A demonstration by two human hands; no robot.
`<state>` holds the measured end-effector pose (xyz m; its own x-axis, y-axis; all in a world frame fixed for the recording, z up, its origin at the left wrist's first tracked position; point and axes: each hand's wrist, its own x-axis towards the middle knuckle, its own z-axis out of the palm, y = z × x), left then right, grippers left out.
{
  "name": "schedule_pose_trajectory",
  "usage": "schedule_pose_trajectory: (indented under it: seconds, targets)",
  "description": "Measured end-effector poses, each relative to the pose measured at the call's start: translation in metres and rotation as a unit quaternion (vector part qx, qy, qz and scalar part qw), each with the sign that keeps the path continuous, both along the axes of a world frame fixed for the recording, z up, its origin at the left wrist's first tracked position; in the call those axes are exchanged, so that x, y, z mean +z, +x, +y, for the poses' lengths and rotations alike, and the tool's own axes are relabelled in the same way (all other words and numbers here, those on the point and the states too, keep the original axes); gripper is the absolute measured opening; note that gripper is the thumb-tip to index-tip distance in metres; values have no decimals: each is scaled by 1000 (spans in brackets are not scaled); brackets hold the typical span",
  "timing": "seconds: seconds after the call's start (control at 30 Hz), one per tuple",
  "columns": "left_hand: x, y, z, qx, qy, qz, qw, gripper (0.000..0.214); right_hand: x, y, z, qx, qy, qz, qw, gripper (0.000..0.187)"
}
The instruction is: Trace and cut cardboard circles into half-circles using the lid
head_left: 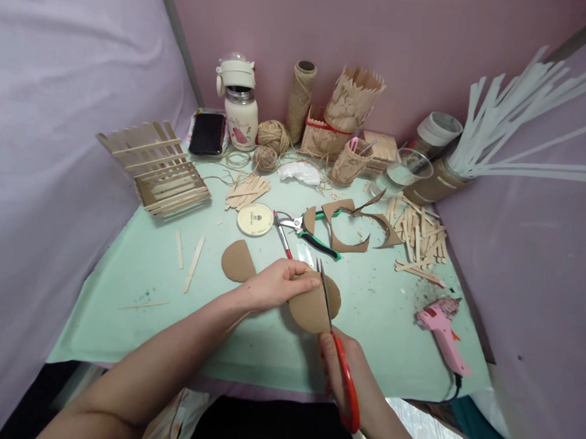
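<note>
My left hand [285, 284] pinches a round piece of brown cardboard [308, 311] between thumb and fingers. In my right hand [345, 364] is a pair of red-handled scissors [346, 383], their blades pointing away from me across the right part of the disc. The cardboard lies between the blades, with a strip showing to their right. A cut cardboard piece with one straight edge [238, 261] rests on the table to the left. Beyond my hands lie a red-and-white pen [283, 237], green-handled pruning shears [316, 241] and cardboard offcuts with round holes [350, 241].
A pink glue gun [443, 333] lies at the right, below a heap of wooden sticks [418, 235]. A slatted stick basket [162, 172] stands at the left. Along the back are a white bottle [242, 117], twine balls [273, 138] and a round lid [255, 219] nearer me.
</note>
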<state>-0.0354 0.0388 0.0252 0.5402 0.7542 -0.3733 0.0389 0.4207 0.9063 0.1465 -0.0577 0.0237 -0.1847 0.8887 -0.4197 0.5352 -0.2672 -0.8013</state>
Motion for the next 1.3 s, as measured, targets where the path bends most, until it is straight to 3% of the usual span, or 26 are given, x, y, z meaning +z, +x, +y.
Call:
schedule_pose_trajectory:
  seconds: [0.5, 0.63, 0.77, 0.87, 1.0, 1.13, 1.2, 1.3]
  targets:
    - [-11, 14, -7, 14, -78, -33, 996, 36, -3, 12, -9, -53, -17, -53, 997, 52]
    - [-10, 10, -2, 52, -72, -80, 993, 37, -1, 41, 10, -50, 17, -208, 977, 49]
    - [-8, 4, 3, 96, -31, -89, 991, 40, 0, 61, 26, -30, 26, -407, 912, 36]
    - [-2, -10, 2, 119, -5, -40, 992, 49, -6, 63, 27, -23, 38, -444, 895, 32]
    - [8, -52, -7, 159, 47, 79, 983, 53, -18, 67, 19, -44, 89, -422, 901, 44]
    - [11, -96, -14, 226, 116, 252, 934, 54, -26, 75, 16, -15, 228, -402, 887, 62]
    - [6, -106, -14, 226, 131, 309, 914, 54, -25, 77, 17, 6, 276, -399, 875, 69]
    - [-5, -108, -13, 198, 182, 368, 890, 47, -19, 77, 18, 11, 293, -391, 872, 70]
